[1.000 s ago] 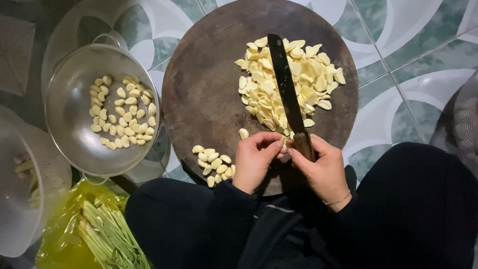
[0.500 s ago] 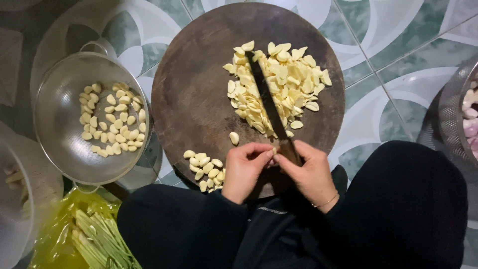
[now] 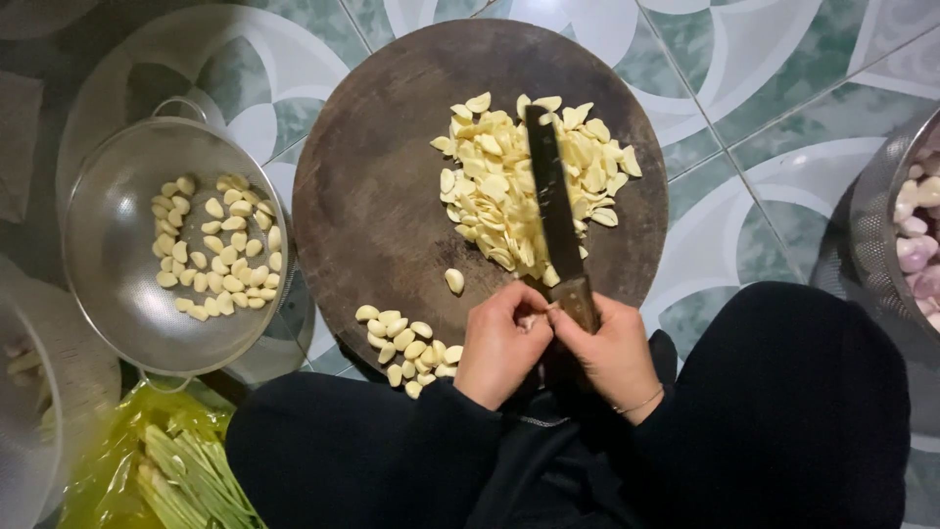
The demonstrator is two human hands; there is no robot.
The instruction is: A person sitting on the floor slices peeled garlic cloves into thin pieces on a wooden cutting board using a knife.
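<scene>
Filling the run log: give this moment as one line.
left hand: pinching garlic clove | right hand: gripping dark cleaver | round dark wooden board: pale sliced garlic pile | metal colander: whole cloves

Patterned green-and-white tile floor (image 3: 783, 127) carries it all here. Sitting right on it: a round wooden chopping board (image 3: 392, 176) in the middle, a metal colander (image 3: 117, 294) to its left, and a yellow plastic bag (image 3: 108, 460) of green stalks lower left.
</scene>
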